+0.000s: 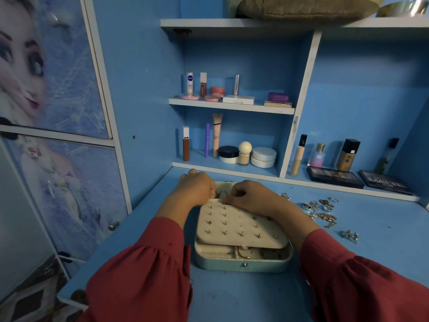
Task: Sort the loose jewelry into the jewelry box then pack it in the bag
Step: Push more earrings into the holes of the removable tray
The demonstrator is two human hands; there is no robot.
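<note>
A pale blue jewelry box [241, 263] stands open on the blue desk. Over it lies a white earring panel [239, 226] dotted with several stud posts, tilted so the compartments beneath show at the front. My left hand [197, 189] grips the panel's far left edge. My right hand [250, 196] pinches the same far edge just to the right. Loose rings and earrings [321, 211] lie scattered on the desk right of the box, and a small silver pair [350, 235] lies apart, nearer to me. No bag is in view.
Shelves behind the box hold cosmetics: tubes, jars [263, 156], bottles [348, 154]. Two dark eyeshadow palettes [334, 176] lie at the back right. A cupboard with a printed door [58, 182] stands at the left, along the desk's left edge [130, 226].
</note>
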